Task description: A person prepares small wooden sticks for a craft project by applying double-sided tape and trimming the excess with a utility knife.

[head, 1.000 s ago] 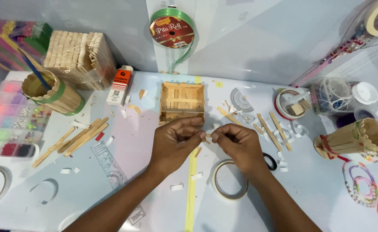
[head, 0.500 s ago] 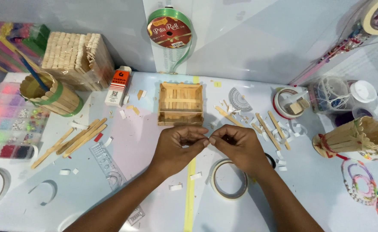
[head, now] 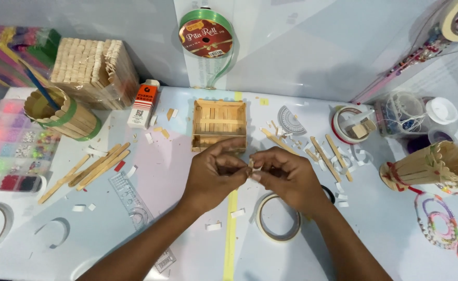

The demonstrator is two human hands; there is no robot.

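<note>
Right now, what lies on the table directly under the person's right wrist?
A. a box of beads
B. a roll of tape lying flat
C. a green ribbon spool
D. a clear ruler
B: the roll of tape lies flat on the table, just below the right hand, partly covered by the wrist.

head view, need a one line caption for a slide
Left hand and right hand pinch a small pale piece together above a tape roll, in front of a craft-stick box.
</note>
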